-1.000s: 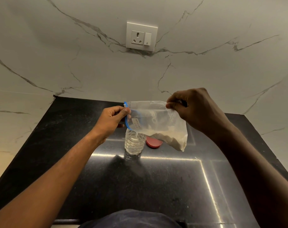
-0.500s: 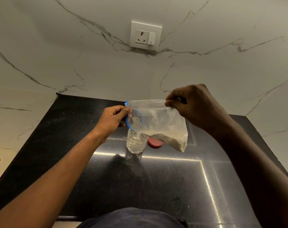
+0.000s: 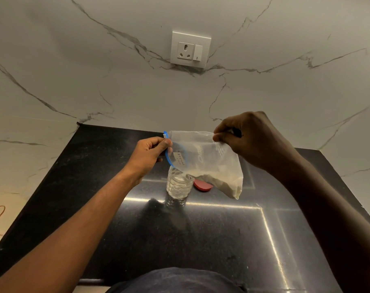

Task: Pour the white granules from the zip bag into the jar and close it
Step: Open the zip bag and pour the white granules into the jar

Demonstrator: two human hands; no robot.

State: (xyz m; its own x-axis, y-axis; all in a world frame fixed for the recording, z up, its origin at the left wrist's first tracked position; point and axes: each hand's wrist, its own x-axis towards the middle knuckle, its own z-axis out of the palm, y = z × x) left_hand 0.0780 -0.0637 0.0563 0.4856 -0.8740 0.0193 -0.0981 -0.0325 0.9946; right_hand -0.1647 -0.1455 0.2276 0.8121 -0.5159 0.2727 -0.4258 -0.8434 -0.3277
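We're mid-pour: the jar (image 3: 178, 186) on the black counter (image 3: 211, 240) looks partly filled, much powder sits in the zip bag (image 3: 209, 163) above it, and the red lid (image 3: 202, 185) lies just behind, not yet on. Our left hand (image 3: 147, 158) pinches the blue mouth; right hand (image 3: 250, 140) fingers pinch the raised far corner

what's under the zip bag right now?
Under the zip bag's blue-zippered mouth stands the open jar, partly filled with white granules. Behind it on the black counter lies a red lid, its right part hidden by the bag's sagging corner.
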